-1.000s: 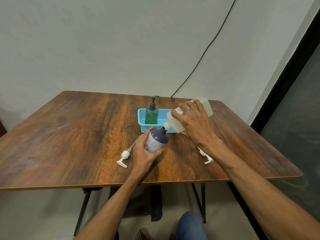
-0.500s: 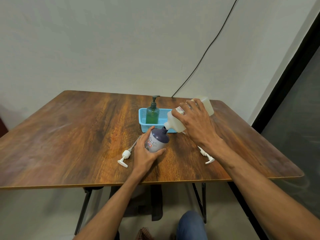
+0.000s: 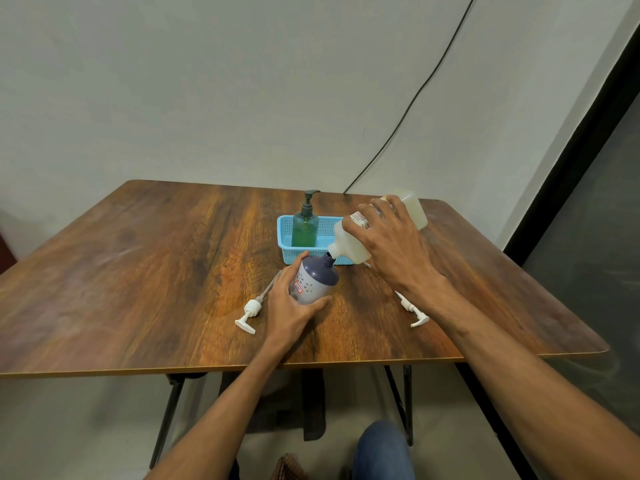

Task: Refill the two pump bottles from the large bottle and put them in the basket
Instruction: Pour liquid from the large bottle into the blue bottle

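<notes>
Nearest you, your knee [image 3: 382, 452] in blue cloth shows below the table [image 3: 138, 271] edge, and both bare forearms reach up over that edge.

Your left hand [image 3: 294, 303] wraps the purple bottle [image 3: 315, 280] from the left, thumb up along its far side, fingers curled around the near side; the bottle stands on the table, tipped a little to the right, with its neck open. Just left of that hand lies a white pump [image 3: 251, 310] with its tube pointing away from you. A second pump [image 3: 414, 311] lies to the right, partly hidden under your right wrist.

Your right hand [image 3: 388, 244] grips the large bottle [image 3: 349, 245] from above, fingers spread over its body. The bottle tilts down to the left, its mouth touching the purple bottle's neck. Whether liquid is flowing cannot be told.

Behind them sits the basket [image 3: 285, 245], its right part hidden by the large bottle. The green bottle [image 3: 304, 228] stands upright in its left half, pump on. Beyond, a black cable [image 3: 408, 109] runs up the wall [image 3: 207, 81].
</notes>
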